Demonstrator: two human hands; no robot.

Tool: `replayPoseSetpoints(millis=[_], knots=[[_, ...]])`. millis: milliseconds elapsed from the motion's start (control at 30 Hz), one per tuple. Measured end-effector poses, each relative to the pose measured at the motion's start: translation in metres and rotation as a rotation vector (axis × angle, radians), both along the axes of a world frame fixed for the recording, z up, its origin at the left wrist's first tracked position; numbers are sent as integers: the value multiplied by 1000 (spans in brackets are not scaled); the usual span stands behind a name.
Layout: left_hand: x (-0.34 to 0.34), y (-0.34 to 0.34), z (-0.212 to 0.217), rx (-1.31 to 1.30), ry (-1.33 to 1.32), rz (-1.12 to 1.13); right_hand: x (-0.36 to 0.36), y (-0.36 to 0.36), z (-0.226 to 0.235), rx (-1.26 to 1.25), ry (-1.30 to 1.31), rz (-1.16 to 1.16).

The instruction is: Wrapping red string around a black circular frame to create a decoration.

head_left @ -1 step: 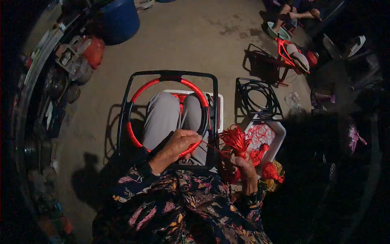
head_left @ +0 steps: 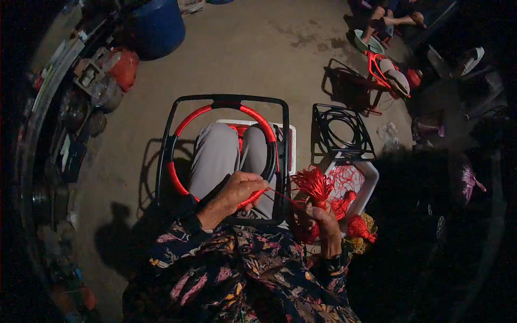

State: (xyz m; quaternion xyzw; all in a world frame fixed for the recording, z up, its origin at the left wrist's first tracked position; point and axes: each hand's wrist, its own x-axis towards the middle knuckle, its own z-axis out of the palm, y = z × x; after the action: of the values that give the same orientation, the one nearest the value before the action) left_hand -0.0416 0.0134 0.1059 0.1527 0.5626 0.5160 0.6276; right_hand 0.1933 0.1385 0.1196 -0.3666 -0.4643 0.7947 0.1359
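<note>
A black square metal frame (head_left: 286, 140) with a round ring inside it lies across my lap. Shiny red cord wraps much of the ring (head_left: 188, 117), with bare black stretches between the wrapped parts. My left hand (head_left: 243, 189) is closed on the lower right of the ring, thumb and fingers pinching where the cord leaves it. From there a thin red strand runs right to my right hand (head_left: 323, 218). That hand grips a bundle of red cord (head_left: 315, 184), its looped ends fanning out above the fist. Some fingers of both hands are hidden.
Right of me, a white polystyrene box (head_left: 370, 180) holds loose red cord, with several black frames (head_left: 344, 129) leaning behind it. A red chair (head_left: 377, 67) and a person's bare feet at a pale basin (head_left: 369, 43) are farther off. A blue tub (head_left: 160, 29) stands far left.
</note>
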Motion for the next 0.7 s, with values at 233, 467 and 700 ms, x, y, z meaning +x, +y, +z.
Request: replayPoseSetpoints(millis=[233,467,700], knots=[[5,-4,1,55,214,-64,-2,-9,-17,136,-11,-158],[7,-6,-13,28,117,-83,-4,10,7,-47,59,-28],[8,-7,-33,208,325,154,-35,13,38,197,-282,-117]])
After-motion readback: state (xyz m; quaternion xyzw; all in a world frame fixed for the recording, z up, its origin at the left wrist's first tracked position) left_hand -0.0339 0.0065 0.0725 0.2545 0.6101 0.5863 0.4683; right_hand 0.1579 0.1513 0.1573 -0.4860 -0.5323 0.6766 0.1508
